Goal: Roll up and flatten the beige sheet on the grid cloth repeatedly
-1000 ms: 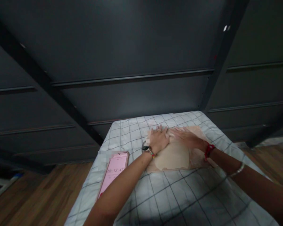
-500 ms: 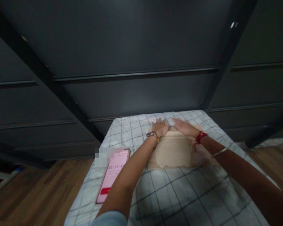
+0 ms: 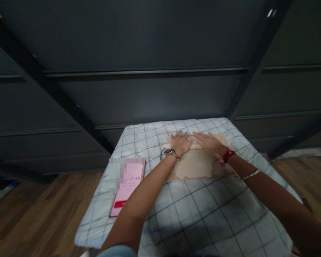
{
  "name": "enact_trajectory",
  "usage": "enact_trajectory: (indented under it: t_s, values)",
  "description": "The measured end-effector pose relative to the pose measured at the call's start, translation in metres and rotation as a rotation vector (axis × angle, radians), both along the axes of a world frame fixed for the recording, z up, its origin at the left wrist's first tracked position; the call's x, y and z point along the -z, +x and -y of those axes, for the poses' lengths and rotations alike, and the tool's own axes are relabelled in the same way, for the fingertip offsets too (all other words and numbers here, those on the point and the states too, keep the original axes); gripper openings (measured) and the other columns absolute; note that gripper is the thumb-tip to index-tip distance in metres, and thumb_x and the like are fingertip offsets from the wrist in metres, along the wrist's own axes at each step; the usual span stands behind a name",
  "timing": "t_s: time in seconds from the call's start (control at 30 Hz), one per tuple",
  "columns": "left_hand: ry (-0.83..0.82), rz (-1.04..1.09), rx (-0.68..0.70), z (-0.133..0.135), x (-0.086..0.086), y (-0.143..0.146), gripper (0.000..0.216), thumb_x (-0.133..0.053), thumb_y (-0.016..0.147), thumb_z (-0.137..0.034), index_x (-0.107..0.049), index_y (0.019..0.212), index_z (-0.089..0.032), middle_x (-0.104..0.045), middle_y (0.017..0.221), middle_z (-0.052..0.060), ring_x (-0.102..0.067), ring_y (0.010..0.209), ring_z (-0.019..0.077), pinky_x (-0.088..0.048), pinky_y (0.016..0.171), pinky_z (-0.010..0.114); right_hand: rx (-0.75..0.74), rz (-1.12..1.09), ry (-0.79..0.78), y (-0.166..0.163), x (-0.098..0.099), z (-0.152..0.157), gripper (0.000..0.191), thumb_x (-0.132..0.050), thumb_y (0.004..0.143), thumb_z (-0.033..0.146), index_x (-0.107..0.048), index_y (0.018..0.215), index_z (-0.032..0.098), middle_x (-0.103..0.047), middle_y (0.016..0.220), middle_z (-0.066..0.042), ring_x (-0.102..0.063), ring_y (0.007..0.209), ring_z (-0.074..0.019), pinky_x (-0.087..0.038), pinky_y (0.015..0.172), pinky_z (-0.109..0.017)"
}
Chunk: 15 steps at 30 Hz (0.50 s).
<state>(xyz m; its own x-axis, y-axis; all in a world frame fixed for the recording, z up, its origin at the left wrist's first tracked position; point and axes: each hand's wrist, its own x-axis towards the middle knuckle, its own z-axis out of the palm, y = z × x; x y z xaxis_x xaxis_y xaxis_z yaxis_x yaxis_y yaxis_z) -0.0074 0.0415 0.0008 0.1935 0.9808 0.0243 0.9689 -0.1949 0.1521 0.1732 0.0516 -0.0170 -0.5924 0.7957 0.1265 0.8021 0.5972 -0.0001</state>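
Note:
A beige piece of cloth (image 3: 194,165), with a smooth paler panel in its middle, lies spread flat on the checked cover. My left hand (image 3: 180,142) presses palm-down on its far left part, fingers stretched out. Just to the right, my right hand (image 3: 208,142) rests flat across the far edge of the cloth, its fingers extended and pointing left. Neither hand grips anything. Both hands and forearms hide parts of the cloth, so I cannot tell exactly what item it is.
A phone (image 3: 131,182) with a pink screen lies left of my left forearm, partly covered by it. The white checked cover (image 3: 187,217) drapes over a small table. A dark panelled wall (image 3: 149,96) stands right behind, with wooden floor (image 3: 77,200) at the sides.
My right hand has shifted slightly inward across the cloth, closer to my left hand. The far right part of the cloth shows more. The view has tilted a little downward.

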Motion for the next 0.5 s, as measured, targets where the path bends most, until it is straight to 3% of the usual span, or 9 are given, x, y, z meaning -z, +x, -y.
enact_trajectory:
  t_s: [0.17, 0.37, 0.5]
  values:
    - [0.036, -0.008, 0.089, -0.002, 0.000, -0.004, 0.049, -0.023, 0.093, -0.034, -0.044, 0.135, -0.021, -0.043, 0.143, 0.011, -0.034, 0.133, 0.0285, -0.028, 0.105, 0.049, -0.027, 0.011, -0.036, 0.000, -0.004, 0.001, 0.049, -0.025, 0.097, 0.027, -0.038, 0.143, 0.015, -0.036, 0.148, -0.011, -0.028, 0.138, -0.0292, -0.023, 0.109, -0.058]
    - [-0.155, 0.006, 0.059, -0.028, -0.010, -0.005, 0.048, -0.022, 0.092, -0.034, -0.046, 0.132, -0.020, -0.047, 0.138, 0.012, -0.042, 0.128, 0.0276, -0.035, 0.100, 0.047, 0.193, -0.098, -0.124, -0.008, -0.014, -0.019, 0.050, -0.020, 0.099, 0.029, -0.031, 0.146, 0.014, -0.032, 0.150, -0.011, -0.027, 0.138, -0.0288, -0.020, 0.110, -0.059]
    - [-0.064, 0.000, 0.208, -0.025, -0.007, -0.007, 0.047, -0.022, 0.093, -0.036, -0.044, 0.133, -0.024, -0.047, 0.140, 0.008, -0.045, 0.126, 0.0244, -0.036, 0.102, 0.044, -0.011, -0.024, -0.092, -0.006, -0.013, -0.012, 0.047, -0.025, 0.098, 0.026, -0.039, 0.142, 0.019, -0.036, 0.149, -0.008, -0.028, 0.138, -0.0284, -0.019, 0.110, -0.059]
